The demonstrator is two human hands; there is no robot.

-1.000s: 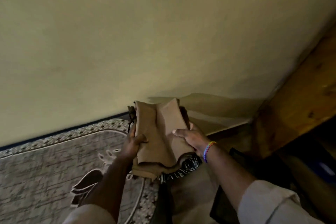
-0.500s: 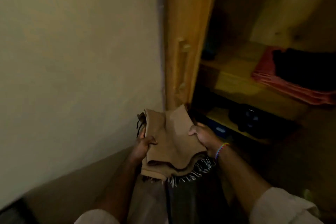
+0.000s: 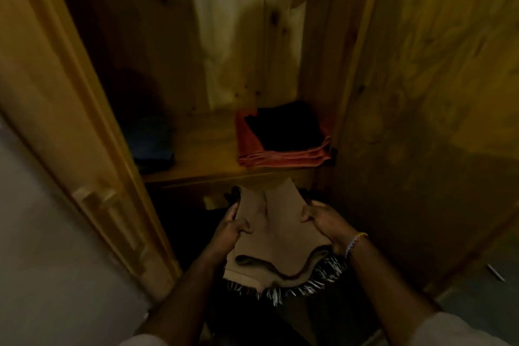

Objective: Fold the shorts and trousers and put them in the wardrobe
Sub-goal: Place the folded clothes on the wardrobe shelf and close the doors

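Note:
I hold a folded tan garment [image 3: 276, 236] in both hands, just in front of and below the wooden wardrobe shelf [image 3: 207, 149]. My left hand [image 3: 229, 229] grips its left edge and my right hand [image 3: 327, 222], with a coloured bead bracelet on the wrist, grips its right edge. Under the tan piece lies a dark folded garment with a black-and-white fringe [image 3: 306, 285], carried in the same stack. On the shelf at the right sits a folded red garment [image 3: 280, 153] with a black one [image 3: 286, 128] on top.
A folded dark blue garment [image 3: 151, 143] lies at the shelf's left. The open left door [image 3: 92, 177] with its wooden handle stands close at my left, and the right door panel [image 3: 421, 121] is at my right. Below the shelf it is dark.
My view has swung right from the wall and rug to face the open wardrobe. The stack in my hands now sits right before the shelf edge; my grip is unchanged.

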